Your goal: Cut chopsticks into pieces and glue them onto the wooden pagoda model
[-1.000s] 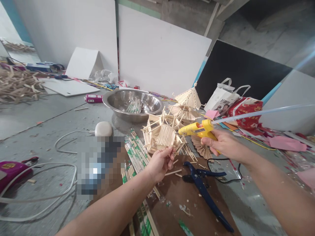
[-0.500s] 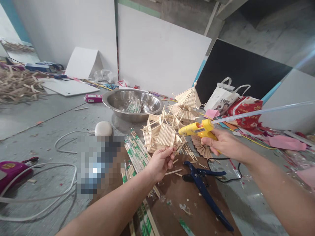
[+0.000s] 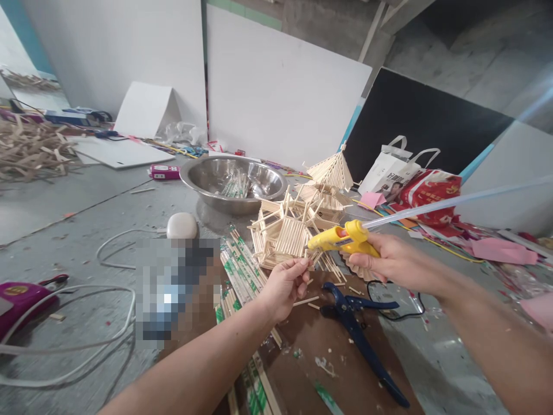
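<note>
My right hand [image 3: 389,262] is wrapped round a yellow hot glue gun [image 3: 334,237], a long clear glue stick [image 3: 432,206] trailing from its back. The gun's nozzle sits just above the fingertips of my left hand [image 3: 287,285]. My left thumb and fingers are pinched on what looks like a short wooden stick, mostly hidden by the fingers. Right behind them stands a model built of wooden sticks [image 3: 291,236], with a slatted panel facing me. A blue-handled cutter [image 3: 358,331] lies on the brown board [image 3: 311,351] below my hands.
Chopsticks in green-printed wrappers [image 3: 244,271] lie left of the model. Behind are a steel basin [image 3: 199,187] and a stick-built pointed roof [image 3: 332,170]. A white device [image 3: 181,226] with a cable is at left. Bags [image 3: 389,173] and paper scraps lie at right.
My right hand has brought the glue gun down and to the left, its nozzle closer to my left fingertips. My left hand has barely moved.
</note>
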Demonstrator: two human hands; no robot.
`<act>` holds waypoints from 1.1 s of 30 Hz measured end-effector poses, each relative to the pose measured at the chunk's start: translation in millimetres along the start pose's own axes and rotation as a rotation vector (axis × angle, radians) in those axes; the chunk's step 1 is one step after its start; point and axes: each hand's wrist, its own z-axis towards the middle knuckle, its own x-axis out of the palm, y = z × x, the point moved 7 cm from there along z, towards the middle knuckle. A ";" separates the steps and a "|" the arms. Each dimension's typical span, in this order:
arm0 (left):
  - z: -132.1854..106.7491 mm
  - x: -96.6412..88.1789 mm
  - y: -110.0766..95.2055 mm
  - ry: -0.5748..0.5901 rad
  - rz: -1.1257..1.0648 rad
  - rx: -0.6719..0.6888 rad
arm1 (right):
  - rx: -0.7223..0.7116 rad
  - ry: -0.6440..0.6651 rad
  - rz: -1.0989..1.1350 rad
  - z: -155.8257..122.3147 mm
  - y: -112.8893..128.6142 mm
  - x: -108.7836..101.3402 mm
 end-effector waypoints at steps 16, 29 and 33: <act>1.0 -1.5 -0.4 -0.009 0.012 0.011 | -0.013 -0.004 -0.341 0.1 18.8 -1.2; 1.2 -1.4 -0.2 -0.010 0.015 0.003 | -0.024 -0.009 -0.341 0.5 18.9 -2.1; 1.4 -1.5 -0.1 -0.004 0.016 0.008 | -0.025 0.001 -0.340 0.6 19.6 -1.5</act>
